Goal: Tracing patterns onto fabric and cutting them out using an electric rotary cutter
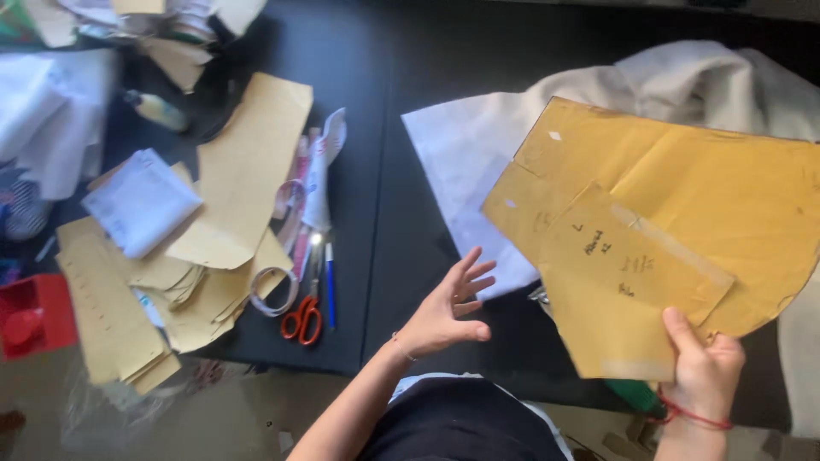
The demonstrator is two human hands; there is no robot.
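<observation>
My right hand (702,369) grips the lower edge of brown paper pattern pieces (675,222), a small one stacked in front of a large curved one, held up over the black table (410,128). My left hand (446,307) hovers with fingers spread, holding nothing, just left of the pieces and near the edge of a white fabric sheet (465,162) that lies under them. Cream cloth (709,77) is bunched behind the pattern pieces.
On the left lie stacked brown paper patterns (243,171), a folded white cloth (141,201), orange-handled scissors (303,316), a blue pen (330,286), a tape roll (272,290) and a measuring tape (295,196). A red box (34,316) sits at the left edge.
</observation>
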